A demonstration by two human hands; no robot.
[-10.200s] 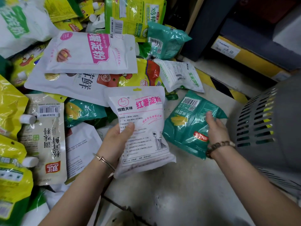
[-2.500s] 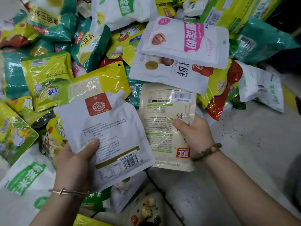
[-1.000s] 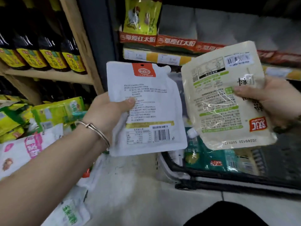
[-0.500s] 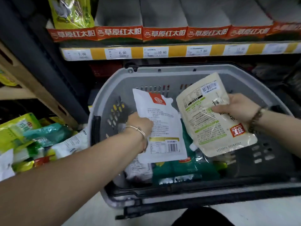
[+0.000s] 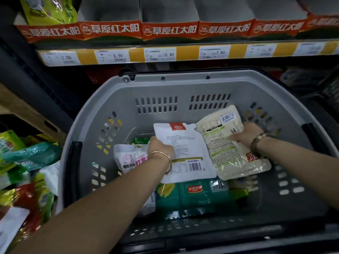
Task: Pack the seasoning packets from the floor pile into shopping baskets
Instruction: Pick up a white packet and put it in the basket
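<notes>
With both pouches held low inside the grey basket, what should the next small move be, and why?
Probably release both: the left hand grips the white pouch and the right hand the beige pouch, each low inside the grey basket, right above the green packets already lying there.

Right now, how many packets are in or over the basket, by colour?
White: 2, the spouted pouch in the left hand and the pink-lettered packet.
Cream: 1, the cream pouch in the right hand.
Teal: 1, the teal packet at the bottom.
Total: 4 clearly told apart; green and yellow scraps beneath may be more.
</notes>
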